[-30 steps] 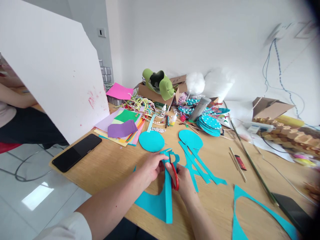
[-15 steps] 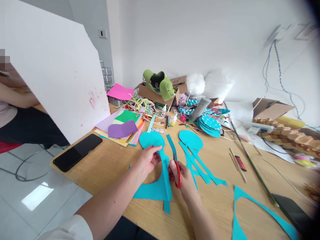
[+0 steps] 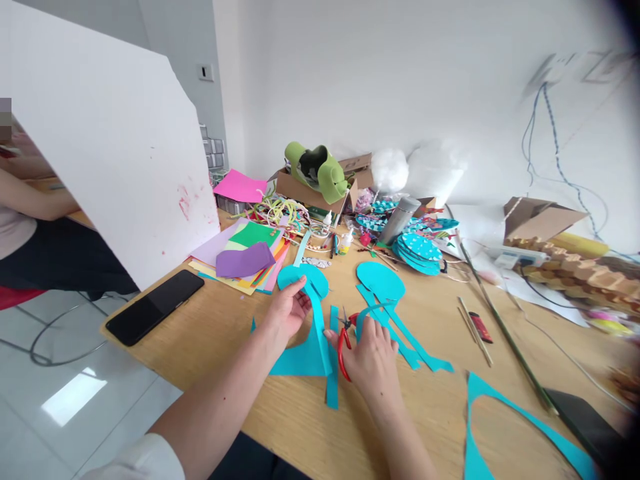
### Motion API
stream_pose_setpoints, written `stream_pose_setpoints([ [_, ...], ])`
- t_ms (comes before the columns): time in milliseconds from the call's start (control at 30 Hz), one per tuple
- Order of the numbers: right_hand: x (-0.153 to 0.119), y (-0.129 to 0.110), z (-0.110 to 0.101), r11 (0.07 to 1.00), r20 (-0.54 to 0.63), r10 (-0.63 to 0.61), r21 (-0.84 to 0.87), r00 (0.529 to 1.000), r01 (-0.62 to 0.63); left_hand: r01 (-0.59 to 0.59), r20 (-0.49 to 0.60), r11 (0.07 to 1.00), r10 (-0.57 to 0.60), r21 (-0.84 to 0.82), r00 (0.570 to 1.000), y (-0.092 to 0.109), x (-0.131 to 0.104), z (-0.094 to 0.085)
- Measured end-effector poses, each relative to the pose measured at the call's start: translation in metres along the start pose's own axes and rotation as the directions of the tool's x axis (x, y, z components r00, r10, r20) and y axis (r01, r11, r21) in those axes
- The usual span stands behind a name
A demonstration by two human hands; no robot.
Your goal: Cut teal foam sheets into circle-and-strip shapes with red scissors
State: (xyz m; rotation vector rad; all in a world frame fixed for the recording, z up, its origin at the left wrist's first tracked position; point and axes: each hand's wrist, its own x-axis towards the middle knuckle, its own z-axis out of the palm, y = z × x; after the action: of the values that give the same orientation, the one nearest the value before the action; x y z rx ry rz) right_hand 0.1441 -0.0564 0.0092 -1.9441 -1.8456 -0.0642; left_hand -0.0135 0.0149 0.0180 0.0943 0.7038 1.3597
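Observation:
My left hand pinches the narrow side of a turquoise sheet offcut with a curved cut-out, held over the table. In my right hand are red-handled scissors, blades pointing away from me and slightly apart. A thin curved turquoise strip rises by the right hand's fingers; whether they grip it I cannot tell. Between the hands lies a straight turquoise strip. One turquoise disc lies just beyond my left hand. Another disc lies farther right, with several cut strips near it.
A black phone lies at the left edge, below coloured sheets. Behind are a cardboard box, a silver flask and patterned discs. Sticks and a large offcut lie right. Someone sits beyond a white board.
My right hand has turned palm down and moved slightly right with the scissors. The thin strip now curls beside it, away from the offcut. My left hand has shifted slightly left with the offcut.

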Motion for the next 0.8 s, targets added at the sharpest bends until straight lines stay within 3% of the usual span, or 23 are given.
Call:
stream_pose_setpoints([
  [100,-0.001,-0.002,-0.004,0.989,-0.009,-0.071,-0.131,0.997,0.069,0.000,0.002,1.000,0.000,-0.003,1.000,0.000,0.001,-0.001],
  [267,-0.003,-0.003,-0.010,0.981,0.008,-0.108,-0.159,0.994,0.108,0.007,0.016,1.000,-0.008,0.022,1.000,-0.002,0.001,-0.002],
  [600,-0.003,0.002,-0.006,0.989,0.112,-0.144,0.028,0.983,0.142,0.057,0.028,0.992,-0.060,0.114,0.998,-0.003,-0.004,0.002],
  [700,-0.001,0.006,-0.004,0.974,0.090,-0.222,0.059,0.971,0.217,0.066,0.050,0.986,-0.075,0.151,0.996,-0.002,-0.008,0.005],
  [800,0.000,0.007,-0.005,0.938,0.082,-0.339,0.107,0.937,0.330,0.166,0.129,0.962,-0.197,0.216,0.972,-0.001,-0.012,0.006],
])
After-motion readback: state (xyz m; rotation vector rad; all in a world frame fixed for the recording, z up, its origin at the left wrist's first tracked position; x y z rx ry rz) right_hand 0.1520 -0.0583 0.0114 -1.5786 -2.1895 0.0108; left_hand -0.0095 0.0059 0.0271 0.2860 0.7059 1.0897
